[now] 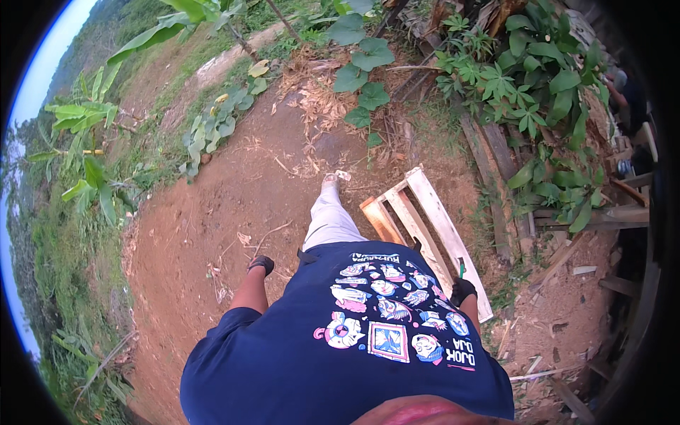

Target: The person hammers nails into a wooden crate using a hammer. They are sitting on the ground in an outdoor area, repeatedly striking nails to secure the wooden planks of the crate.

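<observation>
**Walking past a pallet, green tool in the right hand**

Bare red earth spread out under the person, with banana plants and weeds to the left and a tangle of leafy vines and old planks ahead and to the right. Both hands hung at the sides in dark gloves. The left hand (261,264) dangled beside the hip over open dirt; its fingers looked loosely curled and nothing showed in them, though it was too small to be sure. The right hand (462,290) was closed around a thin green-handled tool (461,268), whose end stuck up above the fist; what kind of tool it was could not be told. Just beside that hand, touching the ground, lay a pale wooden pallet (432,212), running forward and to its left. One leg in light trousers was stepped out in front, between the hands.

Judging by the stride, this was a carrying or walking stage, with the tool held but not in use. Any work on the pallet would call for bending down and bringing the right hand over its slats.
</observation>
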